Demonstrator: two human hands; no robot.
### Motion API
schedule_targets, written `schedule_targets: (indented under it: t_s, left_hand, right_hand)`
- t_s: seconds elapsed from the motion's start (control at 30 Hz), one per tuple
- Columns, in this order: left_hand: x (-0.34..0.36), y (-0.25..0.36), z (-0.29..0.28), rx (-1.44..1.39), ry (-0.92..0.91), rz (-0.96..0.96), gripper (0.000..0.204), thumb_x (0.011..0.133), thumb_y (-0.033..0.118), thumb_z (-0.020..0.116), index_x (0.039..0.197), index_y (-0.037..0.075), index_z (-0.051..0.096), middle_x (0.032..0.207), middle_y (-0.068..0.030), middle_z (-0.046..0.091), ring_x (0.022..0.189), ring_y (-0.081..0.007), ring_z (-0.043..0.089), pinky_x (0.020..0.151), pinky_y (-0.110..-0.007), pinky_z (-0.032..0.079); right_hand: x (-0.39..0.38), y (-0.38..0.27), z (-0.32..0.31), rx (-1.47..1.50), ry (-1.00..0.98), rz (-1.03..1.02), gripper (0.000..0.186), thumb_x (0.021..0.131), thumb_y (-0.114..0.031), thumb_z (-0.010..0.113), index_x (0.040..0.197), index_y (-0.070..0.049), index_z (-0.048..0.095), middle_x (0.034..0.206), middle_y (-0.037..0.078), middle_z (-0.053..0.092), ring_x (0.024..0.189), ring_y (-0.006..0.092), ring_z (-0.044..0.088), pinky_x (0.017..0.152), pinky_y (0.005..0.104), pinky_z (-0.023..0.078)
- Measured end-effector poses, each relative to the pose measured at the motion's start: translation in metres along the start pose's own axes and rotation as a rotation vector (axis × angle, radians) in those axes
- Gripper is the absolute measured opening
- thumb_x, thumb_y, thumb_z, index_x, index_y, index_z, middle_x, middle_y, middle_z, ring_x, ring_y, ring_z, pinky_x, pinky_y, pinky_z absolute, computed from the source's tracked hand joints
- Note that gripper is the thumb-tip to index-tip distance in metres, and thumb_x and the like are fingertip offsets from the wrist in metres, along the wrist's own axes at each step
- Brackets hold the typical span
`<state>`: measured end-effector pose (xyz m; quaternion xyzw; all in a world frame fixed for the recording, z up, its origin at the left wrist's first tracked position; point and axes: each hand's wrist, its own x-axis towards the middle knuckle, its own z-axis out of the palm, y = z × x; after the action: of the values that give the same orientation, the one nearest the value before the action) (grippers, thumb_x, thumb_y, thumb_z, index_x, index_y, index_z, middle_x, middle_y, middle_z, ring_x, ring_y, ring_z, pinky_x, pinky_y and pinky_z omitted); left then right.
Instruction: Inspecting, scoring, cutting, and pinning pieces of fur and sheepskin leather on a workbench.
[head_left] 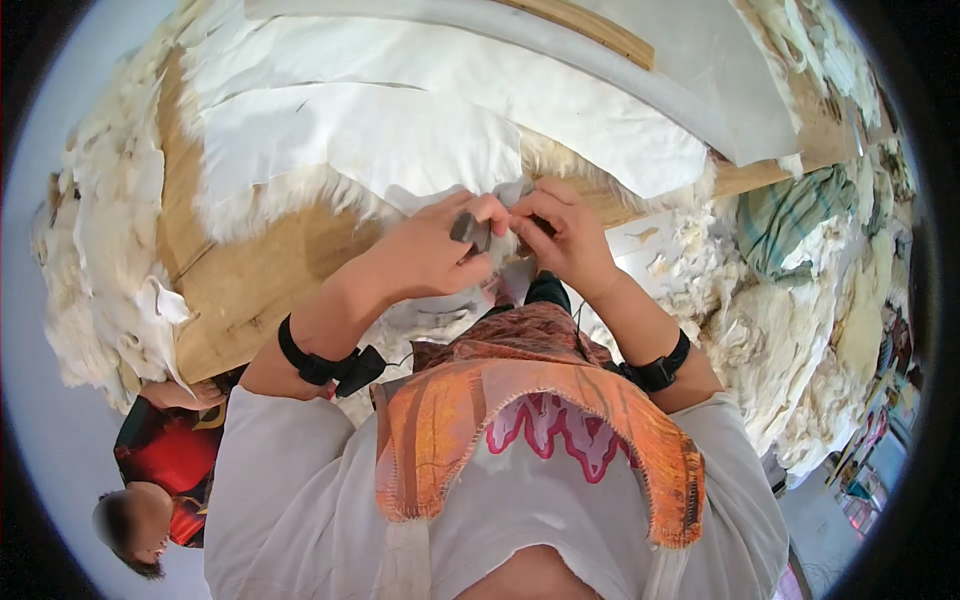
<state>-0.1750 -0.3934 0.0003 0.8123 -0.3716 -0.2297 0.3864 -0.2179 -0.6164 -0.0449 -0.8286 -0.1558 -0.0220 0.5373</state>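
A white hide (420, 145) with fleece along its edges lies smooth side up on a wooden table (290, 250). At its near edge, my left hand (435, 240) is closed around a small dark grey tool (468, 229), whose kind I cannot make out. Close beside it, my right hand (570, 235) pinches with thumb and bent fingers, the fingertips of both hands almost meeting. What sits in the right pinch is hidden; some pale fleece (510, 245) shows just below the hands.
Heaps of fleecy hides stand at the left (115, 200) and right (780, 350). A green striped cloth (800, 220) lies on the right heap. A wooden strip (590, 30) lies across the far side. Another person (175, 450) in red is at the lower left.
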Motion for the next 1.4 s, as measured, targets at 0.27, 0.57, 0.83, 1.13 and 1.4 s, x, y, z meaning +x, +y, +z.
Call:
schedule_targets:
  t_s: [0.27,0.57,0.83,1.13,1.4]
  left_hand:
    - [0.019,-0.006,-0.012,-0.423,0.039,-0.176,0.044,0.092,0.003,0.057,0.134,0.012,0.049,0.100,-0.0076,0.057,0.084,-0.0157,0.058,0.078,-0.033,0.048]
    - [0.041,-0.008,-0.043,-0.443,-0.103,-0.477,0.041,0.096,0.007,0.059,0.135,0.015,0.052,0.117,-0.0042,0.058,0.099,-0.0148,0.057,0.089,-0.030,0.047]
    - [0.061,-0.029,-0.032,-0.491,0.169,-0.202,0.045,0.099,0.006,0.054,0.143,0.013,0.047,0.093,-0.0025,0.060,0.078,-0.0103,0.055,0.071,-0.025,0.046]
    - [0.064,-0.022,-0.033,-0.590,0.243,-0.343,0.052,0.102,0.009,0.055,0.151,0.019,0.041,0.079,-0.0020,0.059,0.058,-0.0083,0.054,0.052,-0.023,0.044]
    - [0.069,-0.021,-0.026,-0.518,0.304,-0.435,0.057,0.100,0.010,0.059,0.152,0.025,0.040,0.070,-0.0022,0.055,0.053,-0.0099,0.054,0.046,-0.025,0.043]
  right_hand:
    - [0.005,-0.012,-0.012,0.173,-0.009,0.024,0.013,0.084,-0.003,0.073,0.097,-0.006,0.071,0.085,0.008,0.056,0.079,0.0256,0.058,0.067,0.0349,0.046]
    - [0.018,-0.012,-0.021,0.114,-0.056,-0.080,0.014,0.083,-0.003,0.075,0.096,-0.006,0.072,0.085,0.008,0.055,0.080,0.0254,0.057,0.068,0.0354,0.046]
    - [0.029,-0.024,-0.043,0.188,-0.046,-0.086,0.022,0.080,0.000,0.077,0.101,-0.006,0.075,0.084,0.006,0.052,0.076,0.0218,0.054,0.065,0.0337,0.043]
    - [0.032,-0.041,-0.062,0.154,-0.013,-0.097,0.023,0.080,0.000,0.078,0.102,-0.007,0.076,0.085,0.007,0.056,0.080,0.0224,0.057,0.068,0.0327,0.045]
    - [-0.028,-0.031,-0.093,0.108,-0.040,-0.044,0.016,0.086,-0.006,0.075,0.102,-0.008,0.073,0.098,0.008,0.062,0.089,0.0226,0.059,0.078,0.0338,0.048]
